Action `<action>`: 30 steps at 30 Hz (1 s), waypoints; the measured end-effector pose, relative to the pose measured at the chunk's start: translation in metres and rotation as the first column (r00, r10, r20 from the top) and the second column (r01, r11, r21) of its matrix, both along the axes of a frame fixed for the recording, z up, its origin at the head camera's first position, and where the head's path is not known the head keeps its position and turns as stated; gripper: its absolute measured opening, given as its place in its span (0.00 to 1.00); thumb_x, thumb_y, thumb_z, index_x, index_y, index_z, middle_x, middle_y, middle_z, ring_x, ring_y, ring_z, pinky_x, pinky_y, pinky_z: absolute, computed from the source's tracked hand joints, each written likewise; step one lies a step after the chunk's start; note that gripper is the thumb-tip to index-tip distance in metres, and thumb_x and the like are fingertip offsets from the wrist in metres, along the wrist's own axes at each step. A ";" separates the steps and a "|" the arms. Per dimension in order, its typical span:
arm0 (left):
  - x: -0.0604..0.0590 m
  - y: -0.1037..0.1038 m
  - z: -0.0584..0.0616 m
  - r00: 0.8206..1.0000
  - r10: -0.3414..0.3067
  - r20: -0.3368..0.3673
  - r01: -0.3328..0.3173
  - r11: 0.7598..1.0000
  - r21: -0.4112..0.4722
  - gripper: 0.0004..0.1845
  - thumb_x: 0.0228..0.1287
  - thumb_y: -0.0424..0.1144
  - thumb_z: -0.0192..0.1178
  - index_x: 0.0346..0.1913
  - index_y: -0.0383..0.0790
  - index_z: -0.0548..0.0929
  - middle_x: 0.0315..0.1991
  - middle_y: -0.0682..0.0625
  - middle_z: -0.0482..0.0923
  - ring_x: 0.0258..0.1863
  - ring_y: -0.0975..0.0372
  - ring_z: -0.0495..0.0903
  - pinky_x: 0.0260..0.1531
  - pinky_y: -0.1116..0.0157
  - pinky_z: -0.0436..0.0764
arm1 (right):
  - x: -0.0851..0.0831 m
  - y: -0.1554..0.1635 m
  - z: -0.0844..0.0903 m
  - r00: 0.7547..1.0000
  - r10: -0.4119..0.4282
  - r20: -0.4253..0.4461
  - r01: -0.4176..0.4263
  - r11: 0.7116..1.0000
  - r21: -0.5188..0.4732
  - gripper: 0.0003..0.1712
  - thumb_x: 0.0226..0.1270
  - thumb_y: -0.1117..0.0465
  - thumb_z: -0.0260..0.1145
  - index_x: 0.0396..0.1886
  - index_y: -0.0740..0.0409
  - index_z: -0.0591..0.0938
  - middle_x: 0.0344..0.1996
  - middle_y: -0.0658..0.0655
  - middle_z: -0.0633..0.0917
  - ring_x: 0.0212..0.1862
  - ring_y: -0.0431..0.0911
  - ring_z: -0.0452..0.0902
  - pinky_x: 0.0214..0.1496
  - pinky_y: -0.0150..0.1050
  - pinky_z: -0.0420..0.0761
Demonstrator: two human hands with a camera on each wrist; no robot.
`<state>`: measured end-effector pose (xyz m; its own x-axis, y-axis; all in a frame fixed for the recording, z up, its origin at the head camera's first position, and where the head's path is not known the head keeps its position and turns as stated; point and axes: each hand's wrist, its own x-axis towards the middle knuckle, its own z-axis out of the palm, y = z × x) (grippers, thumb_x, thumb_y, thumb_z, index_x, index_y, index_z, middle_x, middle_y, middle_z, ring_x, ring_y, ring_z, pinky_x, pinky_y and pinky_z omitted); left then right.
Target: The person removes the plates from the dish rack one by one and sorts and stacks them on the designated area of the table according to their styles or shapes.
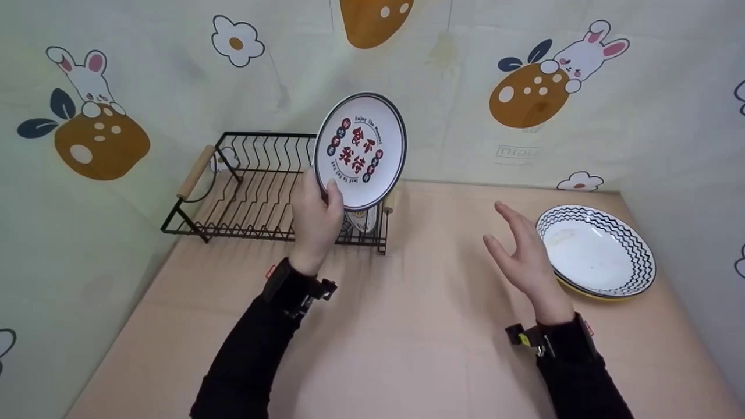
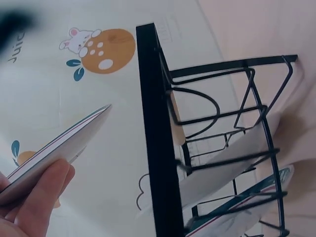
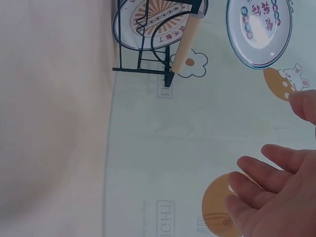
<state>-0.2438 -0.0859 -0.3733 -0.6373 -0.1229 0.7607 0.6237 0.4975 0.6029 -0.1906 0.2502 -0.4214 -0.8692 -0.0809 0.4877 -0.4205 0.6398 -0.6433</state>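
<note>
From the head camera, my left hand (image 1: 317,218) grips the lower rim of the printed plate (image 1: 359,150), upright above the right end of the wire dish rack (image 1: 256,186), while my right hand (image 1: 524,256) hovers with fingers spread, holding nothing, just left of the wavy-rimmed plate (image 1: 596,251) on the table (image 1: 407,326). My left wrist view shows fingers (image 2: 39,197) pinching the plate's edge beside the rack. My right wrist view shows relaxed fingers (image 3: 271,182), the plate far off.

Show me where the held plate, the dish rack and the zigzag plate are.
held plate (image 1: 361,148), head view, printed centre
dish rack (image 1: 256,180), head view, wire floor
zigzag plate (image 1: 588,250), head view, white inside
</note>
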 end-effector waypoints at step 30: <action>0.014 0.037 -0.030 0.975 -0.199 0.094 0.190 0.977 0.094 0.16 0.66 0.25 0.54 0.56 0.25 0.74 0.48 0.34 0.82 0.32 0.55 0.85 0.29 0.67 0.85 | 0.000 -0.003 -0.006 1.000 0.002 0.016 -0.002 0.999 -0.034 0.33 0.68 0.64 0.65 0.70 0.68 0.68 0.67 0.68 0.71 0.69 0.61 0.63 0.70 0.61 0.60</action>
<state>-0.2303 -0.0486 -0.4029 -0.7290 -0.0493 0.6827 0.6367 0.3174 0.7028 -0.1903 0.2471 -0.4271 -0.8767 -0.0659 0.4764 -0.4113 0.6163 -0.6716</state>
